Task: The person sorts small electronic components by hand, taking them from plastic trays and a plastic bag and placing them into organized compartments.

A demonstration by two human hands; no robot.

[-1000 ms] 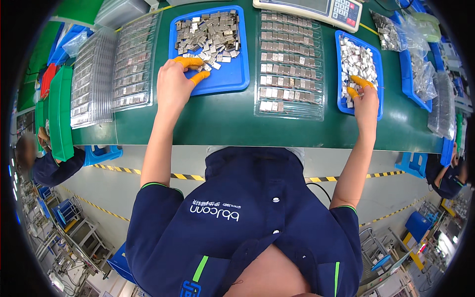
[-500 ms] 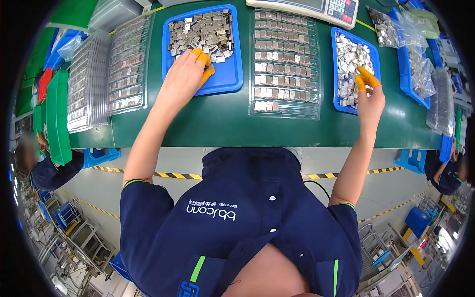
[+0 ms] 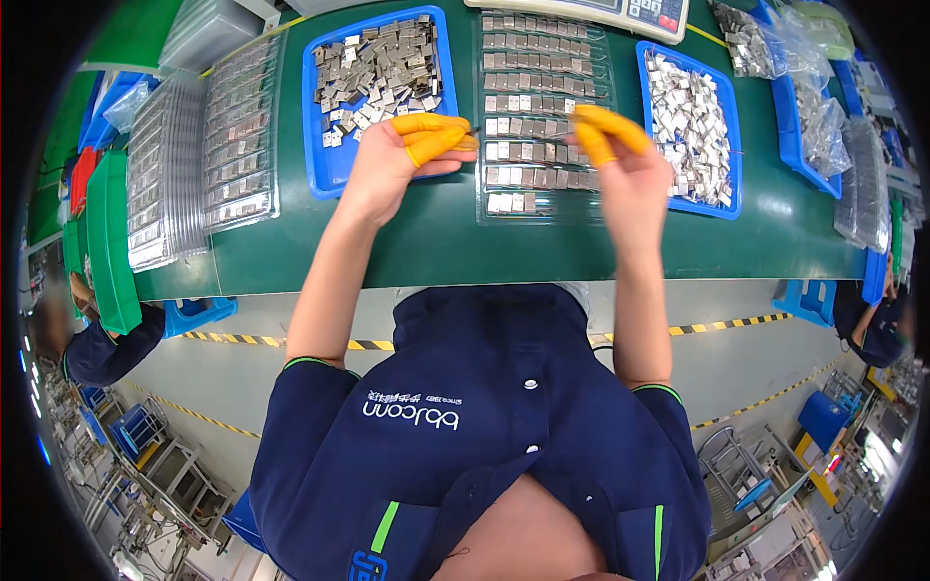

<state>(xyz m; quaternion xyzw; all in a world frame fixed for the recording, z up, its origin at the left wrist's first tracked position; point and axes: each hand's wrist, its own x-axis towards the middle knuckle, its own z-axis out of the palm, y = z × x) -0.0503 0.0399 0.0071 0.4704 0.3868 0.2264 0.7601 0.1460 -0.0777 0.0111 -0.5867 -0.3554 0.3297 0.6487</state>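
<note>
Yellow-tipped, my left hand (image 3: 395,165) and right hand (image 3: 635,172) face each other near opposite sides of 1 clear tray (image 3: 554,206) holding rows of metal parts (image 3: 523,103); whether either grip is spread or pinching, I cannot tell.

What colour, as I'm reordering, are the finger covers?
The finger covers are orange-yellow, best seen in head view.

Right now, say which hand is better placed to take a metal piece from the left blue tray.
Likely the left hand: it is at the near right corner of the left blue tray, close to the metal pieces. The right hand is farther off, over the right side of the clear tray.
</note>
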